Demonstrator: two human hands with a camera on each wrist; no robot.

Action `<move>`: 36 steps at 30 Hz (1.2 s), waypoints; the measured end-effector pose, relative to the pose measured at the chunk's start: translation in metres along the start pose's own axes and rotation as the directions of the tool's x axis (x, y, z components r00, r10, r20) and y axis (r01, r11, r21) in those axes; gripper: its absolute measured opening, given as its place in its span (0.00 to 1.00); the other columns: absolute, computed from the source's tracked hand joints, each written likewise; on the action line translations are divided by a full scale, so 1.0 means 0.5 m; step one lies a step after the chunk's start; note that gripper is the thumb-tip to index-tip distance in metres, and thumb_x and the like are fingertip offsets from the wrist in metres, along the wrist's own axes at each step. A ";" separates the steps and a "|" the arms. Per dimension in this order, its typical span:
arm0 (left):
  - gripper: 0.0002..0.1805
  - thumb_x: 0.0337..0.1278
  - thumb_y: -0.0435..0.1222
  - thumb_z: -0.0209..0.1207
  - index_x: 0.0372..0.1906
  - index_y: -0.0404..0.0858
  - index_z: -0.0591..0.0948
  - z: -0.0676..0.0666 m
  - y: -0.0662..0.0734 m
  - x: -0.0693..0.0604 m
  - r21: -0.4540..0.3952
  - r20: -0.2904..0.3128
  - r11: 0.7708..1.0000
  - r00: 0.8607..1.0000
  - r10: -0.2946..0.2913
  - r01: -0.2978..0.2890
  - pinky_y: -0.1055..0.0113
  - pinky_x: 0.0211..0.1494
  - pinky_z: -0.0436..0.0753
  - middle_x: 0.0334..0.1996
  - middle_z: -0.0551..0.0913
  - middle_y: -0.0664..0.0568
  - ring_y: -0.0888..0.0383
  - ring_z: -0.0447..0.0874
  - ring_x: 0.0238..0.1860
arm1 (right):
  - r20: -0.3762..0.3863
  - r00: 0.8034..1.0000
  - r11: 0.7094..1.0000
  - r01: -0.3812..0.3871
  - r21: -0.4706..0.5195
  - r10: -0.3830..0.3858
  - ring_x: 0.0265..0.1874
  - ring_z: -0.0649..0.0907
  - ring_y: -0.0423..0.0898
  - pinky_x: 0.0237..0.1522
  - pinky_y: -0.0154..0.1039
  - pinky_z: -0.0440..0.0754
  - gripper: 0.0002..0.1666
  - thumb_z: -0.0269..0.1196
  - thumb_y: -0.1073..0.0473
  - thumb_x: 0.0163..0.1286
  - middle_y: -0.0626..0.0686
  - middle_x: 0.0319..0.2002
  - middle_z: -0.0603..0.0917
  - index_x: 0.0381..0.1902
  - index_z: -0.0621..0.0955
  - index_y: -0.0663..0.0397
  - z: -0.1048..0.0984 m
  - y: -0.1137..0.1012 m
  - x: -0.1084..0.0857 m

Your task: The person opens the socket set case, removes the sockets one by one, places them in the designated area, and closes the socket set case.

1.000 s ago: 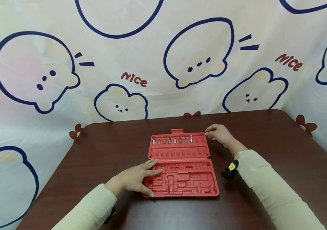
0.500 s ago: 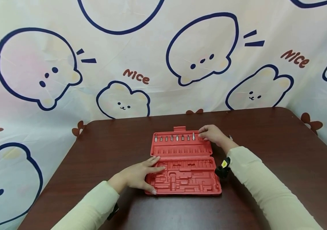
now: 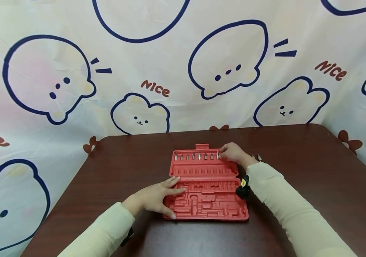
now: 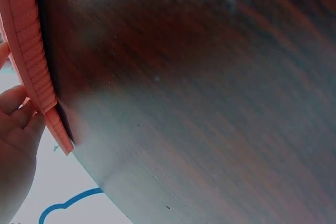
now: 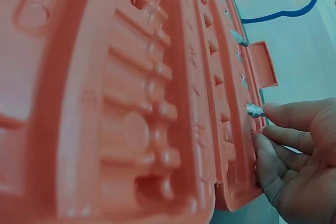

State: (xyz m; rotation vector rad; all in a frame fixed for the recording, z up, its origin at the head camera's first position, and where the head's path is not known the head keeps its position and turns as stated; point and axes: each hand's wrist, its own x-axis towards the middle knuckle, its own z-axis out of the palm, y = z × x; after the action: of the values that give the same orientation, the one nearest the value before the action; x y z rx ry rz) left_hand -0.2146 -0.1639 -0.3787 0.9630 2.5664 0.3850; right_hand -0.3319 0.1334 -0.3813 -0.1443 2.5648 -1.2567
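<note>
A red moulded plastic case [image 3: 204,170] lies unfolded on the table, with a row of small silver screwdriver bits [image 3: 199,156] standing in its far half. My left hand [image 3: 152,197] rests spread on the left side of the near half; in the left wrist view its fingers touch the case edge [image 4: 31,45]. At the right end of the row, my right hand [image 3: 234,153] has its fingers bent in a pinch at a bit, which the fingers mostly hide. In the right wrist view the index fingertip meets the end of a silver bit [image 5: 255,110].
Two loose bits [image 3: 259,157] lie on the dark wooden table [image 3: 131,160] behind the right wrist, partly covered by the sleeve. The case's near half has moulded hollows. A printed cloth [image 3: 176,71] hangs behind the table's far edge.
My right hand has moved left, from beside the case's far right corner onto the right end of the bit row. Loose bits on the table have come into view. The left hand stays in place.
</note>
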 end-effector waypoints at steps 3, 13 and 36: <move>0.44 0.30 0.61 0.60 0.61 0.54 0.63 0.001 -0.001 0.000 -0.001 0.000 1.000 1.000 0.001 -0.001 0.51 0.57 0.59 0.66 0.48 0.52 0.53 0.40 0.65 | -0.015 1.000 0.999 0.013 -0.038 -0.014 0.30 0.73 0.49 0.29 0.36 0.73 0.17 0.58 0.66 0.57 0.63 0.41 0.75 0.44 0.75 0.71 0.004 0.002 0.005; 0.45 0.29 0.62 0.60 0.61 0.54 0.62 -0.001 0.000 -0.004 -0.001 -0.012 1.000 1.000 0.009 -0.009 0.52 0.57 0.58 0.66 0.47 0.53 0.54 0.39 0.65 | -0.001 0.998 0.996 0.059 -0.064 -0.059 0.30 0.73 0.49 0.28 0.36 0.71 0.14 0.56 0.66 0.58 0.64 0.43 0.75 0.42 0.77 0.69 0.009 -0.010 0.006; 0.45 0.28 0.62 0.61 0.61 0.53 0.64 0.003 0.000 0.002 -0.031 -0.017 0.999 1.000 0.010 -0.011 0.52 0.57 0.58 0.66 0.48 0.52 0.54 0.40 0.65 | -0.069 0.994 0.986 0.089 0.139 -0.080 0.25 0.73 0.48 0.26 0.37 0.69 0.03 0.53 0.69 0.61 0.57 0.26 0.78 0.32 0.74 0.65 0.018 0.010 0.011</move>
State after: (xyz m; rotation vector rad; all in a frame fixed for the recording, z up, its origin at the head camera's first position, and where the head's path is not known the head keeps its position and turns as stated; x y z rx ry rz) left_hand -0.2147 -0.1631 -0.3803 0.9667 2.5636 0.4365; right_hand -0.3343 0.1285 -0.3916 -0.1884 2.5344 -1.4926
